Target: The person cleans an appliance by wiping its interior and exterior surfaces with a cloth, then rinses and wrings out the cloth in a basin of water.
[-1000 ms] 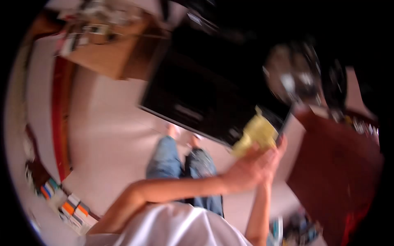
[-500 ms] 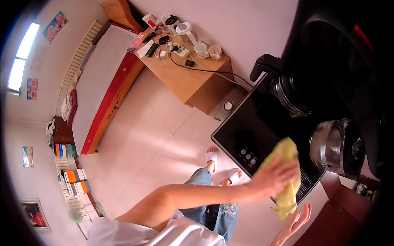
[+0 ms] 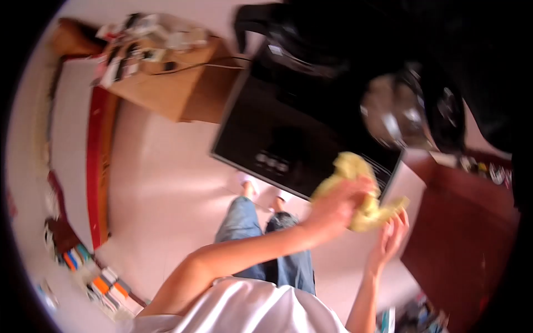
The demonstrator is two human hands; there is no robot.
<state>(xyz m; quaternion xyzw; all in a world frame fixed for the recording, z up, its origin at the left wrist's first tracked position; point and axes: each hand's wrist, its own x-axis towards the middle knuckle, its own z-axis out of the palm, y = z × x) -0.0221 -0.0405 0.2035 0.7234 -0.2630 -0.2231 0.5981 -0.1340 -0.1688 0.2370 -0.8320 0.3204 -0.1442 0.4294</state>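
A yellow cloth (image 3: 355, 166) lies bunched at the front right edge of a black glossy panel (image 3: 288, 133) with round control marks. My left hand (image 3: 336, 208) reaches in from the left, closed on the cloth, with some fingers hidden in its folds. To the right, my right hand (image 3: 391, 236) is raised beside the panel's corner. Its bent fingertips meet a stretched end of the cloth and look closed on it, though blurred. Behind the cloth is a rounded glass pot (image 3: 391, 111) with a black handle (image 3: 448, 119).
A wooden desk (image 3: 155, 91) with cups, cables and small items stands at the upper left. A red-edged bed (image 3: 97, 166) is at far left, with stacked books (image 3: 108, 286) below. A dark red cabinet (image 3: 455, 244) stands at right. My legs (image 3: 241, 222) are below the panel.
The view has swung round, so the panel appears further left and higher. The cloth's loose end now reaches my right hand, which was open and apart from it half a second ago.
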